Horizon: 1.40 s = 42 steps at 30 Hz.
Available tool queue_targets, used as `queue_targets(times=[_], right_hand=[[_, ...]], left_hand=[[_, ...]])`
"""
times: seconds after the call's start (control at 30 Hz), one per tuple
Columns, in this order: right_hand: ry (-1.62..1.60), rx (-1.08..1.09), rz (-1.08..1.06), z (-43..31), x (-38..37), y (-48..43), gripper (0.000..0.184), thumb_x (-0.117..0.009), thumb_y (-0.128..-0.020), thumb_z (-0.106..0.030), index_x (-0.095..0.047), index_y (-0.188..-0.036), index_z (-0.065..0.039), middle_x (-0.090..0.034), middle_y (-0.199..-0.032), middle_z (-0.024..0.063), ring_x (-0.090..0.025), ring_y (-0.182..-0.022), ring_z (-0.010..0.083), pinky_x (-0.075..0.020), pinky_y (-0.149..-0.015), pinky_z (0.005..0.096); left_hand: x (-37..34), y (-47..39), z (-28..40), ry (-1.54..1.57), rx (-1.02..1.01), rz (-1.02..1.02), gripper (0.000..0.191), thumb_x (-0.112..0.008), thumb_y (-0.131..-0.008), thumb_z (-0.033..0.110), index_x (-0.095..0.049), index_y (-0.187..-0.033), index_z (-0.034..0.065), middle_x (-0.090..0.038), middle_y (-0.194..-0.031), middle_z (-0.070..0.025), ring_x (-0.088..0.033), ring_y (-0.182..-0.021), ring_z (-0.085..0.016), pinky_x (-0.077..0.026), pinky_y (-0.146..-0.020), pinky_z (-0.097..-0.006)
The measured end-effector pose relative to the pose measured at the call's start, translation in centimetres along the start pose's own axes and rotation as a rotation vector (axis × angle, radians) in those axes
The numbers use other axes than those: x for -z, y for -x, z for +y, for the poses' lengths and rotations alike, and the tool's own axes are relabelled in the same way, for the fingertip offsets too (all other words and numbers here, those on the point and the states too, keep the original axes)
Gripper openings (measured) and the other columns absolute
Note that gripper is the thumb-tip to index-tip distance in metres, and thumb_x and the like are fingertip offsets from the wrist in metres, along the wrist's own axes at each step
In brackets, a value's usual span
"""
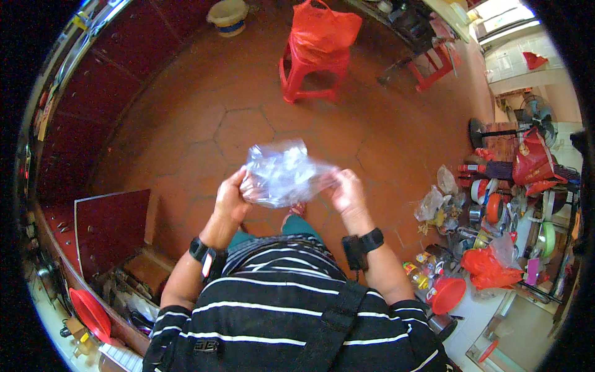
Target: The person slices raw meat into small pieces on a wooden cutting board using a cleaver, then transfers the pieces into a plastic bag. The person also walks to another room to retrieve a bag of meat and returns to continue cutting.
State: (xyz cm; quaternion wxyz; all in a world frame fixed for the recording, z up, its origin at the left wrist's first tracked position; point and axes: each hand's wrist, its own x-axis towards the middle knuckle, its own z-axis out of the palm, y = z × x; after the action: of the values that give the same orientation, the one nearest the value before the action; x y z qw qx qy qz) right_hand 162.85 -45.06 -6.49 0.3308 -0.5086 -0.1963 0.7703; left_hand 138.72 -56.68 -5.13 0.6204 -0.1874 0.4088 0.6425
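A clear plastic bag (281, 174) is stretched between my two hands in front of my body, above the tiled floor. At its left side my left hand (232, 195) grips the plastic, the fingers partly hidden by it. My right hand (345, 189) pinches the bag's right end, which is pulled out thin and blurred. Through the film I see only shine and folds, and whether anything lies inside I cannot tell.
A red plastic stool (311, 74) bearing a red plastic bag (325, 32) stands ahead, with a bucket (228, 17) beyond. An open cabinet door (111, 232) juts out at left. Bottles, tape rolls and bags crowd the right, near a standing fan (537, 116).
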Motion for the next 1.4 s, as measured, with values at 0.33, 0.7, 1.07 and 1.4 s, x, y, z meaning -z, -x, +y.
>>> queue_targets(times=[0.33,0.7,1.07,1.4], right_hand=[[0.092,0.265,0.181,-11.1,-1.1,-6.4,0.038,-0.05,-0.097,-0.045,-0.048,-0.075,-0.013,-0.035,-0.054,-0.0042,-0.032,-0.043,0.0077,-0.0259,-0.037,0.024],[1.022,0.189,-0.819,-18.7,-10.5,-15.1,0.02,-0.061,-0.089,-0.019,-0.055,-0.077,-0.005,-0.048,-0.068,-0.0052,-0.045,-0.063,0.0068,-0.0395,-0.056,0.0257],[1.561,0.315,-0.642,-26.9,-8.9,-30.4,0.03,-0.082,-0.064,-0.017,-0.061,-0.081,-0.006,-0.061,-0.081,0.0056,-0.06,-0.075,0.0199,-0.049,-0.066,0.0338],[2.015,0.751,-0.777,-30.9,-17.1,-47.7,0.033,-0.064,-0.081,-0.019,-0.059,-0.111,-0.005,-0.065,-0.1,0.016,-0.063,-0.092,0.0358,-0.0525,-0.074,0.0449]], left_hand=[[-7.7,-5.8,2.2,-1.268,-0.896,0.023,0.044,-0.07,-0.077,0.021,-0.054,-0.114,0.0043,-0.054,-0.103,-0.0123,-0.054,-0.094,-0.024,-0.048,-0.08,-0.0367],[-18.0,-19.1,8.0,-1.719,-1.007,0.061,0.01,-0.057,-0.074,0.0,-0.063,-0.082,0.0014,-0.062,-0.078,-0.0128,-0.062,-0.075,-0.032,-0.049,-0.065,-0.0406],[-21.8,-19.7,14.8,-1.146,-0.067,-0.487,0.042,-0.063,-0.081,0.013,-0.049,-0.12,0.0057,-0.06,-0.107,-0.0083,-0.06,-0.09,-0.019,-0.048,-0.078,-0.0281],[-27.7,-27.1,10.6,-1.282,-0.281,0.372,0.036,-0.055,-0.088,0.01,-0.058,-0.123,0.0083,-0.064,-0.083,-0.0096,-0.057,-0.068,-0.013,-0.047,-0.062,-0.0302]])
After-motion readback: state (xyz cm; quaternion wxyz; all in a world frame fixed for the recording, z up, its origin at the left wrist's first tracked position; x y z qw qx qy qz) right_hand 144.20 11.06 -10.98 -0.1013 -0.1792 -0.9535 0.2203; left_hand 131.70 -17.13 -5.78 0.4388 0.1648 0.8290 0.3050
